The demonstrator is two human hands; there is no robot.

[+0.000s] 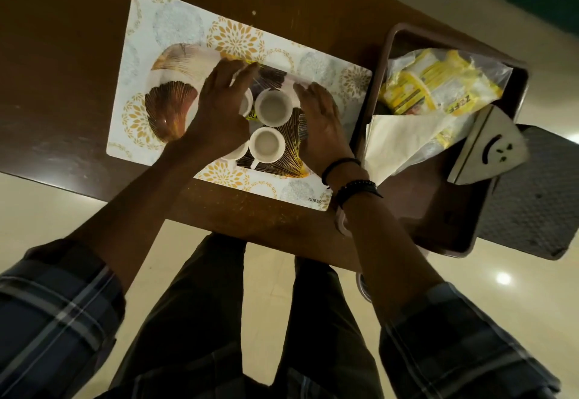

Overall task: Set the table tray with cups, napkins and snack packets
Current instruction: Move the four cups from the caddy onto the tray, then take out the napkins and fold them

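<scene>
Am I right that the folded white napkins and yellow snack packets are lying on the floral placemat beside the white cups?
Not quite: the head view shows the folded white napkins and yellow snack packets inside the brown rectangular bin to the right, off the floral placemat. The white cups are on the placemat's tray.

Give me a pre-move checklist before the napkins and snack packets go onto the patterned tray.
1. Cups on patterned tray: ok; two white cups fully visible, others partly hidden.
2. Left hand free: cannot tell; it covers a cup.
3. Right hand free: ok; flat on the tray, holding nothing.
4. Napkins reachable: ok; in the brown bin.
5. Snack packets on tray: not ok; bagged in the bin.
</scene>
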